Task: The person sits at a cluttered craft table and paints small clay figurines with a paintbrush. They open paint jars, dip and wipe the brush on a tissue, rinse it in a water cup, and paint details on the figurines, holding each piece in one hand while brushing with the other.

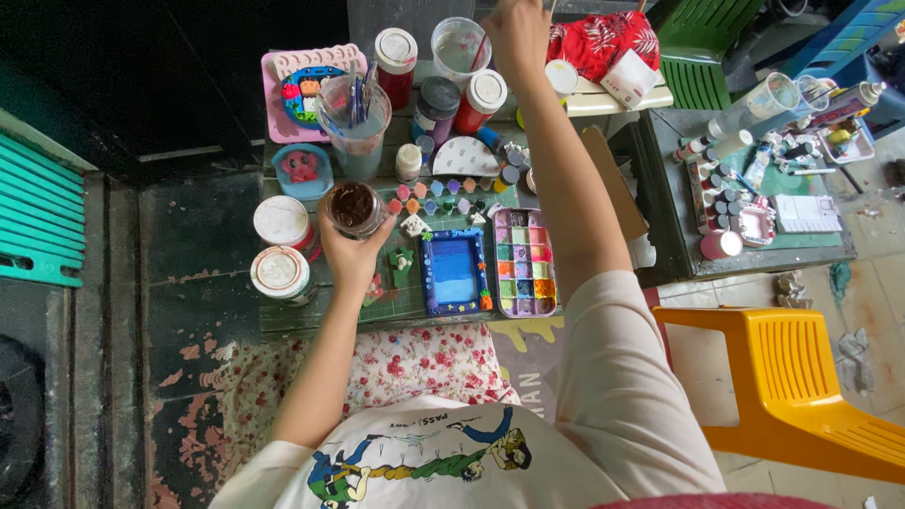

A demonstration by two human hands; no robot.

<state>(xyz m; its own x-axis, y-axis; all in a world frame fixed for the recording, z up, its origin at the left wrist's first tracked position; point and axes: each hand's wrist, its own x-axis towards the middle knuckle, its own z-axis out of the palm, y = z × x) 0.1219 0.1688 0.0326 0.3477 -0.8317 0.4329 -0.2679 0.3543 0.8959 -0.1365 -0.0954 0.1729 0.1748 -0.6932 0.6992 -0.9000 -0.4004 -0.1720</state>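
My left hand holds a small open jar of dark brown paint above the green cutting mat. My right hand is stretched to the far side of the table, fingers closed on a thin stick-like handle that dips into a clear plastic cup of water. Between my arms lie a small blue painted frame and a rectangular paint palette with many coloured wells.
Red-lidded jars, white-lidded tubs, a cup of brushes and a pink tray crowd the table. A second table with paints stands at right, beside an orange plastic chair. Green slats at left.
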